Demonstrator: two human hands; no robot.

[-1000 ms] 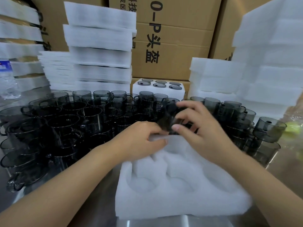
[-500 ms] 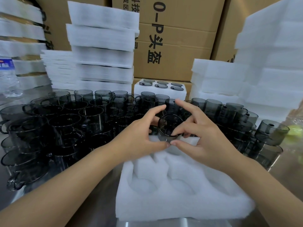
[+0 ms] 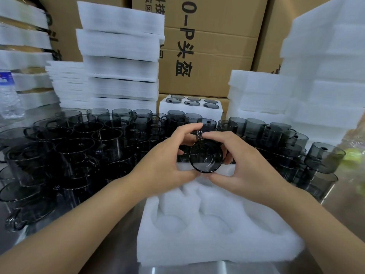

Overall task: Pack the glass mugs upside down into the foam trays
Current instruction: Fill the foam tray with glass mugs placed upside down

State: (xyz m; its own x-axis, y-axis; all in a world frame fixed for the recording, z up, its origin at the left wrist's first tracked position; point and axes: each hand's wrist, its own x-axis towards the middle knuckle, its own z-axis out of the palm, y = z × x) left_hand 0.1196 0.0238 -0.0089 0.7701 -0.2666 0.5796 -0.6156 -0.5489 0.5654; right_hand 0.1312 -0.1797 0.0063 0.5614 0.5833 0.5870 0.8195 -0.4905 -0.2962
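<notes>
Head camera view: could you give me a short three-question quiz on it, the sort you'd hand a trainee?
1. True or false: every pocket of the foam tray nearest the camera already has a mug in it.
2. How many hands hold the glass mug over the tray's far end? A none, B one, C two.
3. Fill in: at the far left edge of the view stands a clear plastic ____.

Key
1. False: its visible pockets are empty.
2. C: the left hand and the right hand both grip it.
3. water bottle.
</notes>
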